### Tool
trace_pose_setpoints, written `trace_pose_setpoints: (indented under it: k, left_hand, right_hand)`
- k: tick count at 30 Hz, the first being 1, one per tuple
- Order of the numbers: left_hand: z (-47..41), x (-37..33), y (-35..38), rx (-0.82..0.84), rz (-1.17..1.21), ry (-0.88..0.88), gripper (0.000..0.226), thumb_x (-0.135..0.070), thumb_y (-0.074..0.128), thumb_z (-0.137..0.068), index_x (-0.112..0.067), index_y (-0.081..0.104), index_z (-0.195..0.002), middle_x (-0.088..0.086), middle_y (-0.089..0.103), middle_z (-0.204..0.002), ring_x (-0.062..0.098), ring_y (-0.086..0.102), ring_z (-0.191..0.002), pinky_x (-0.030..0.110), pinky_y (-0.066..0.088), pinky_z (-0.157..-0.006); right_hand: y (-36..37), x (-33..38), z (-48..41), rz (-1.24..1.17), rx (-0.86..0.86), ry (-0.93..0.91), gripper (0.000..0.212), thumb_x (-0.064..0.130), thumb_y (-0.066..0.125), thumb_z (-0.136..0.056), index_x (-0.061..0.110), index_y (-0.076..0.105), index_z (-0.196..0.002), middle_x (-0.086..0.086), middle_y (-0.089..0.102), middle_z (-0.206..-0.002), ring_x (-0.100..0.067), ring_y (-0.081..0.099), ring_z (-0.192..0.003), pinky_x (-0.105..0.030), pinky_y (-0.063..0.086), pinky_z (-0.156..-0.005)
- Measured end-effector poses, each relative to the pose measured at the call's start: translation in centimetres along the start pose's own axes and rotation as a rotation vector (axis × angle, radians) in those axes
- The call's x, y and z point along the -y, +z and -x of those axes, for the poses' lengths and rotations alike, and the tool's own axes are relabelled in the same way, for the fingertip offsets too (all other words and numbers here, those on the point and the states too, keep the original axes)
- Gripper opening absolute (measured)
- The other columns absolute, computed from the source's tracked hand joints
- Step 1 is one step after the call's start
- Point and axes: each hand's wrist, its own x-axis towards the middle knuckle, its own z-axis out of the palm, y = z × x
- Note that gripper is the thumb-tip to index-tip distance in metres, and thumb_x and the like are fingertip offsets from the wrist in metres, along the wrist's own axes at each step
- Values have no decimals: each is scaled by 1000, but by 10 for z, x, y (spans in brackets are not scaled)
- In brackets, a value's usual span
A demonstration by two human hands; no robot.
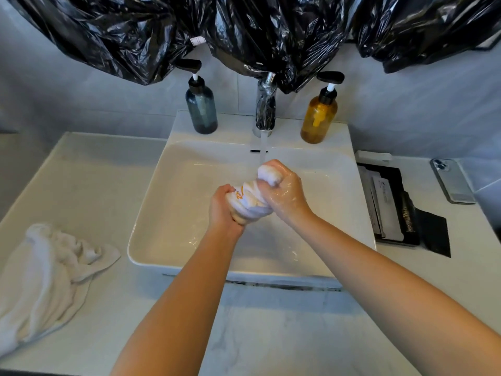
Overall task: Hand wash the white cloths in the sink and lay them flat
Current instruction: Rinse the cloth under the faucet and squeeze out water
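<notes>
**Two hands wringing a wet white cloth over the sink**

My left hand (223,206) and right hand (287,196) are both clenched tight round one white cloth (252,202). The cloth is bunched into a twisted roll between them, over the middle of the sink (189,172). The right hand grips the upper end, where a wad of cloth bulges past the fingers. The left hand grips the lower end, beside an orange printed mark. Both hands look wet and glossy. Water runs from the faucet (265,104) at the back of the sink onto the top of the roll.

I judge the cloth soft and limp, weighty because it is soaked, perhaps slippery, and not fragile. It will sag and drip wherever it is unsupported. The two ends suit wringing; two corners of one edge would suit opening it to lay flat.

A second white cloth (51,270) lies crumpled on the counter (108,164) left of the sink; I cannot tell whether it is washed. A dark pump bottle (201,109) and an amber pump bottle (320,118) stand on the sink's back ledge. A black tray (390,204) and a phone (452,183) lie right of the sink.
</notes>
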Motion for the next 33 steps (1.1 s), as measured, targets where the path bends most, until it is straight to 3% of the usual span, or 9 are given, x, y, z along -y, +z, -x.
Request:
trace_pose_setpoints:
  k: [4,8,11,15,20,25,28,30,33]
  left_hand:
    - [-10,-6,-5,-11,-21,26,15,-26,44,-89,-12,48,-91,13,51,-92,27,56,-92,34,45,-84]
    - [-36,-4,-13,34,-68,-87,55,-21,59,-63,-12,38,-113,8,39,-118,28,50,-107,34,36,-108]
    - [-21,-11,-1,19,-144,-154,22,-20,43,-91,-8,50,-108,13,57,-102,28,59,-92,27,52,-84]
    - [-32,-20,1,-15,-338,-230,36,-15,26,-101,2,57,-95,17,62,-90,28,59,-85,30,45,-87]
    - [-51,-37,4,53,-283,-191,36,-16,29,-99,-3,53,-76,9,58,-57,20,56,-63,26,43,-62]
    - [-61,-46,-4,223,-108,-190,51,-43,41,-102,0,67,-107,24,69,-111,35,65,-102,50,45,-100]
    - [-61,-37,-10,297,-89,-185,39,-35,47,-101,-3,71,-104,20,73,-106,33,71,-94,48,55,-89]
    - [-61,-31,-15,360,-71,-124,37,-28,47,-100,-4,75,-97,17,73,-102,29,73,-89,43,61,-77]
    - [-63,-27,-28,401,-152,34,27,-21,60,-94,0,61,-111,20,69,-107,29,71,-92,45,60,-76]
  right_hand:
    - [4,-10,-4,-75,-66,0,32,48,67,-72,18,61,-80,12,61,-76,-11,59,-77,-24,47,-70]
    - [10,-10,-1,8,-148,-115,48,59,53,-82,12,54,-69,-3,57,-66,-21,53,-65,-32,46,-64]
    - [11,-18,-5,137,-150,-231,36,42,51,-90,16,51,-65,1,52,-64,-28,51,-62,-37,47,-60]
    - [15,-34,-10,197,-139,-198,38,34,54,-88,5,54,-63,-8,56,-62,-33,52,-60,-41,50,-59]
    - [16,-26,-47,148,-92,-174,39,36,53,-93,8,58,-67,-5,57,-65,-30,54,-65,-37,47,-65]
    - [16,-17,-80,70,-69,-44,42,40,58,-91,23,42,-56,-5,49,-60,-21,47,-63,-37,44,-66]
    - [19,-19,-88,26,-41,41,33,33,65,-94,12,61,-68,-9,64,-68,-19,56,-66,-33,46,-69]
    - [24,-15,-92,42,-52,152,34,34,59,-94,21,52,-63,1,58,-62,-17,52,-63,-27,41,-62]
    - [29,-17,-104,98,-224,102,30,24,45,-93,20,60,-67,-4,62,-70,-27,60,-68,-28,43,-59]
